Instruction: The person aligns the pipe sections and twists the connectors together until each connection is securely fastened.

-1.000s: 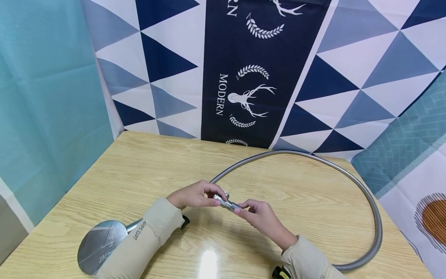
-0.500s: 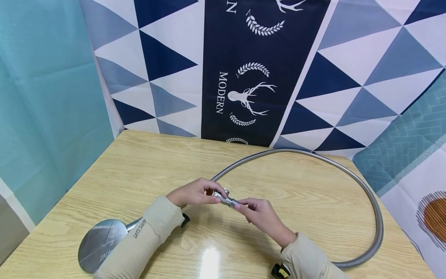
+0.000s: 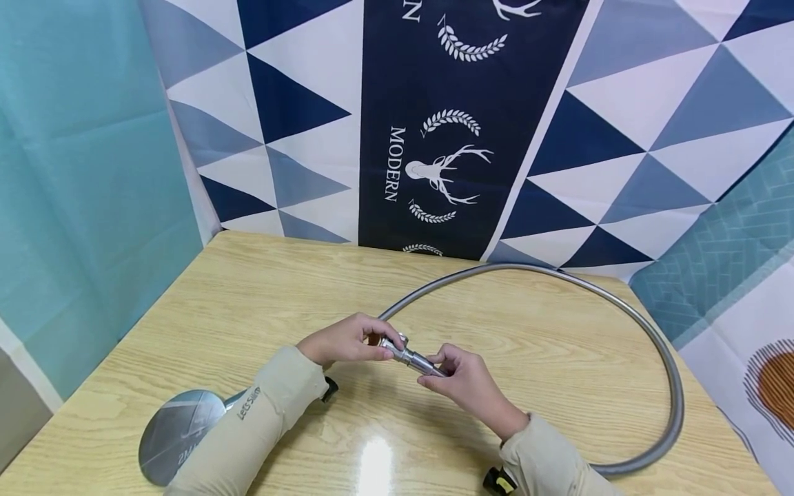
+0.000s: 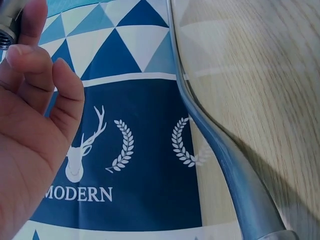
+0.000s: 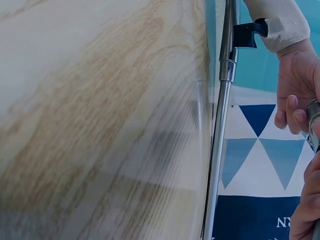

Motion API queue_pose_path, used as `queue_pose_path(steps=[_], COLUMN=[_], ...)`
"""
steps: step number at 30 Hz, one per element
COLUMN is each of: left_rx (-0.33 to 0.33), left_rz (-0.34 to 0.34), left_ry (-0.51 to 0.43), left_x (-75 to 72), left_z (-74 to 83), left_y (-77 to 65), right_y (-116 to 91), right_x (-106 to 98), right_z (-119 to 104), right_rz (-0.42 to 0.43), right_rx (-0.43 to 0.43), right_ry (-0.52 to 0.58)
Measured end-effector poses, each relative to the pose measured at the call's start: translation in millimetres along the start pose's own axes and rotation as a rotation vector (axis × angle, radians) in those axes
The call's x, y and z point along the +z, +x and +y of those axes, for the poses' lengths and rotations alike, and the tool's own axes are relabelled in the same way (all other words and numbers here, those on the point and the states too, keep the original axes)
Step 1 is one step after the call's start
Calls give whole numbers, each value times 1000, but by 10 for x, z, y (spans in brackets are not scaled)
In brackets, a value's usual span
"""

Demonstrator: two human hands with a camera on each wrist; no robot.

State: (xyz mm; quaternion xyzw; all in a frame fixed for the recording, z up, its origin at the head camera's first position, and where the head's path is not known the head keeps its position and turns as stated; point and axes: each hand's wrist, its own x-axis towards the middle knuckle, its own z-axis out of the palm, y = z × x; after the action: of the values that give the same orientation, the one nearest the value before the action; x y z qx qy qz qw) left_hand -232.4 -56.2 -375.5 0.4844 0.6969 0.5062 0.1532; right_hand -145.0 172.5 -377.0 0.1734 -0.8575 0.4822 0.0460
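Observation:
Above the table, my left hand (image 3: 350,341) pinches a chrome fitting (image 3: 397,350) with a short side outlet. A threaded opening of the fitting (image 4: 7,25) shows in the left wrist view. My right hand (image 3: 465,375) grips a slim silver connector (image 3: 426,365) between thumb and fingers, in line end to end with the fitting. The connector's far end is hidden in the right palm. Only the fingers of the right hand (image 5: 307,205) show at the edge of the right wrist view.
A grey shower hose (image 3: 673,386) loops from behind my left hand round to under my right forearm. At the left, a round shower head (image 3: 180,434) lies on the wooden table (image 3: 279,275), partly behind my left sleeve. Patterned cloth (image 3: 310,138) hangs behind the table.
My right hand's fingers have shifted a little right along the connector, so more of it shows between the hands. My left hand keeps its hold on the fitting almost in place.

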Motion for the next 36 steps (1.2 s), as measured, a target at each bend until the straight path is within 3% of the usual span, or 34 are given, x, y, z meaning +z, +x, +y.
queue_pose_path(steps=[8, 19, 36], left_rx=[-3, -10, 15], left_rz=[7, 16, 4], left_ry=[-1, -12, 2], left_x=[-6, -11, 14], left_z=[4, 7, 29], left_y=[-28, -50, -51], right_y=[5, 11, -16], right_x=[32, 35, -22], right_z=[-1, -25, -48], right_rz=[10, 1, -69], right_rx=[54, 50, 109], right_ry=[14, 24, 72])
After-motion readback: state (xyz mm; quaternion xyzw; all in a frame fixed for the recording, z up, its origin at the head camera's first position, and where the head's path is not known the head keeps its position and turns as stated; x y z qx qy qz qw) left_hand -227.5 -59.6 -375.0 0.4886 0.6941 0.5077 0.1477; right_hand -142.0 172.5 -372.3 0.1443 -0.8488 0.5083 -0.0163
